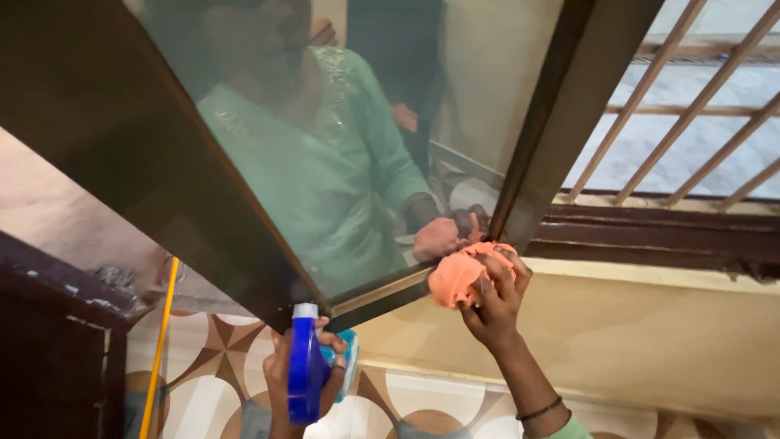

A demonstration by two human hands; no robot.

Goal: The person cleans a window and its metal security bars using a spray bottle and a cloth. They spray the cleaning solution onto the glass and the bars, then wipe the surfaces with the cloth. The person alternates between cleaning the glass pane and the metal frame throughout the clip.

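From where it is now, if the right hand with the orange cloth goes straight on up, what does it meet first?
The right hand presses the orange cloth at the glass pane's bottom corner. Straight on, it would probably meet the dark window frame first, though depth is unclear.

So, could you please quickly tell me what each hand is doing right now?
Left hand: closed around a blue spray bottle.
Right hand: closed on an orange cloth, pressed at the window pane's lower corner.

Green sleeve (pixel 569 429), perhaps dark wrist band (pixel 539 410).
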